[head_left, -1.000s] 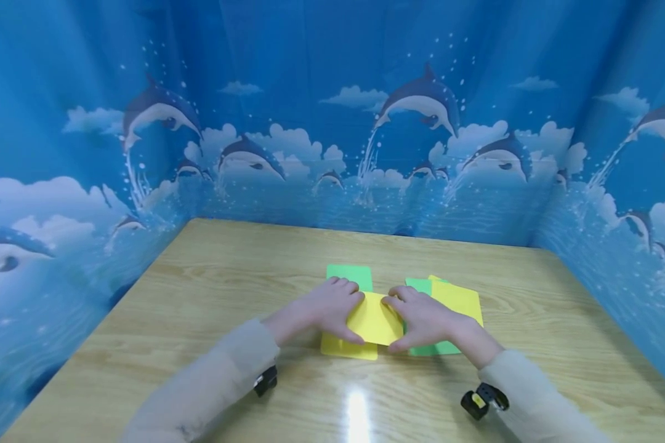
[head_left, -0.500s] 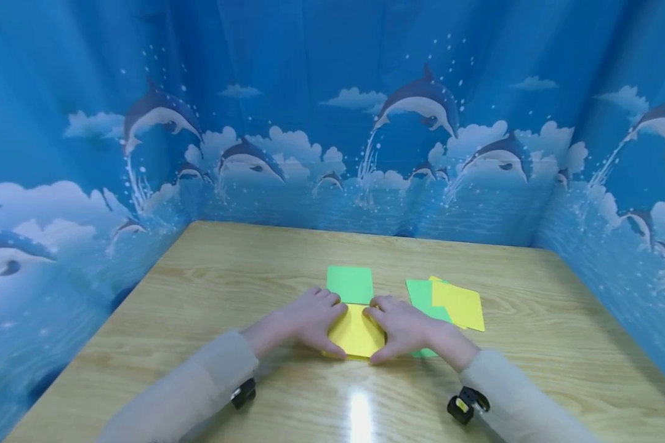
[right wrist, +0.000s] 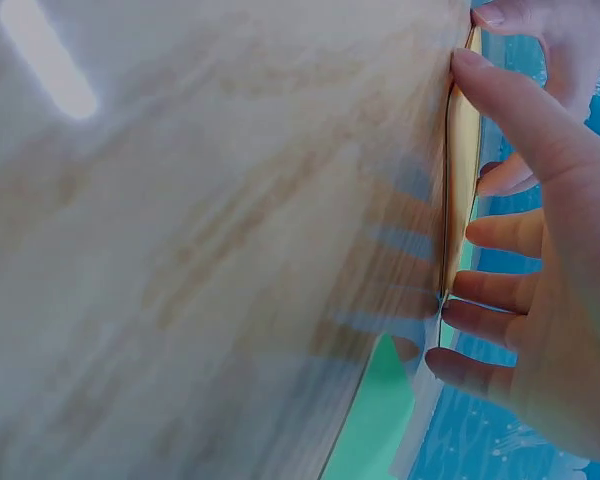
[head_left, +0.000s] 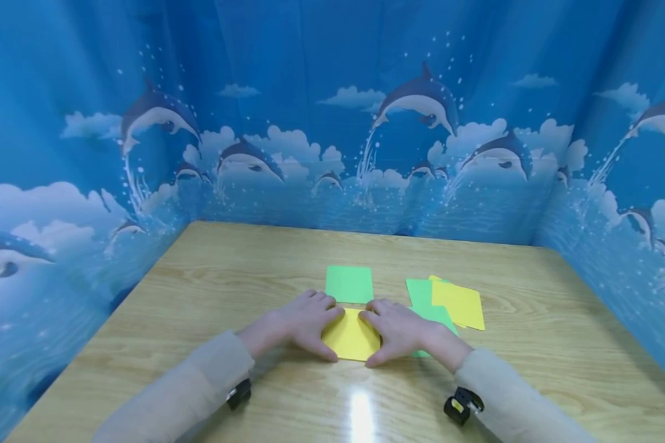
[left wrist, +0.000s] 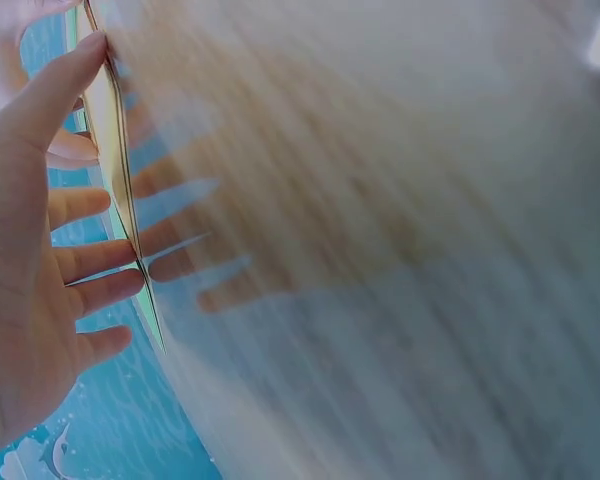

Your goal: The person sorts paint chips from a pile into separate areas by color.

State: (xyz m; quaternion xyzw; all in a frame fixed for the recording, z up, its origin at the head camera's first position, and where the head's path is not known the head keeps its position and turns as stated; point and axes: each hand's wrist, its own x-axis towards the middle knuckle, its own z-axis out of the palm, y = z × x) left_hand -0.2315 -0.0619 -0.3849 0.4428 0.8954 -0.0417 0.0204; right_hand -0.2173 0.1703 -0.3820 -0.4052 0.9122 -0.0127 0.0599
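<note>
Both hands (head_left: 310,323) (head_left: 397,329) hold a yellow card (head_left: 351,337) at opposite sides.

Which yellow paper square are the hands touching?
The yellow paper square between the left hand and right hand; the yellow squares farther right lie untouched.

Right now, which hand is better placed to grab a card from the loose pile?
Probably the right hand: it sits beside the loose pile, while the left hand is across the yellow card, farther off. Both hands are at that card's edges, though.
</note>
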